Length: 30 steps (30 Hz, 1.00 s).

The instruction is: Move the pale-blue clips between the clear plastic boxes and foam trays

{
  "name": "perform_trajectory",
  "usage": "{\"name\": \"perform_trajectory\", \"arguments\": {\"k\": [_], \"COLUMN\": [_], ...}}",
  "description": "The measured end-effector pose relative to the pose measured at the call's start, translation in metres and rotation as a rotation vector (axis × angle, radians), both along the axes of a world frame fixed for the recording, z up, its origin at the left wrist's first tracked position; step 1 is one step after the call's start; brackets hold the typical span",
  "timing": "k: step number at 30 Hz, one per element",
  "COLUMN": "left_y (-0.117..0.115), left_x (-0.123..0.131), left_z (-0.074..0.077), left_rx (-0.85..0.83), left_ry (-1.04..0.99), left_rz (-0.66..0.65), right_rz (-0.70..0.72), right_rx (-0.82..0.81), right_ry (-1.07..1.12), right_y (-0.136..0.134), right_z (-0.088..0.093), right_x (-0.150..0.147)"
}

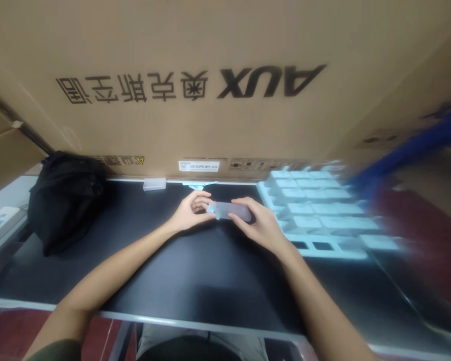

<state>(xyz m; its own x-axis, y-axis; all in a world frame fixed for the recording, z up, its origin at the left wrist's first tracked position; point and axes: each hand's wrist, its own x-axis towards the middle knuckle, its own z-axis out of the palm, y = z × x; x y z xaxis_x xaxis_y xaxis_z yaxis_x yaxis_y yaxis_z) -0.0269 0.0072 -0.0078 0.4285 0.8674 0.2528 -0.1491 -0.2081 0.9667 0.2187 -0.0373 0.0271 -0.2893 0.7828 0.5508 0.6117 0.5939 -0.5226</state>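
Observation:
Over the middle of the black tabletop, my right hand [261, 220] is closed around one end of a small translucent plastic container [229, 210]. The container lies level, its long side running left to right. At its left end is a pale blue end piece [211, 208], which the thumb and fingers of my left hand [191, 209] pinch. Blur hides whether that piece is fully seated on the container. Just beyond my hands, a thin light blue plastic piece [199, 185] rests at the table's back edge.
Right of my hands stands a light blue rack of plastic parts [311, 208]. A small translucent box [154, 184] sits at the back edge, and a black cloth bag [65, 200] at the left. A large cardboard box [218, 130] walls off the back; a blurred blue bar [417, 145] crosses the right.

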Motion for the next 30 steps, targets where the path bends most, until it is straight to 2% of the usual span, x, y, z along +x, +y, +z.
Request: {"name": "perform_trajectory", "arguments": {"k": [4, 12, 21, 25, 30], "left_y": [0.0, 0.0, -0.011, -0.026, -0.053], "left_x": [0.0, 0.001, 0.015, 0.026, 0.036], "left_z": [-0.005, -0.006, -0.01, -0.014, -0.013], "left_rx": [-0.1, -0.108, -0.182, -0.184, -0.153], "left_ry": [-0.126, -0.11, -0.203, -0.211, -0.1], "left_rz": [0.091, 0.15, 0.293, 0.333, 0.244], "right_rz": [0.03, 0.019, -0.149, -0.203, -0.223], "right_rx": [0.036, -0.011, -0.035, -0.019, -0.02], "right_ry": [0.047, 0.036, 0.145, 0.234, 0.309], "right_y": [-0.004, -0.007, -0.011, -0.014, -0.022], "right_z": [0.0, -0.003, -0.02, -0.024, -0.022], "right_x": [-0.008, -0.016, -0.035, -0.048, -0.064]}}
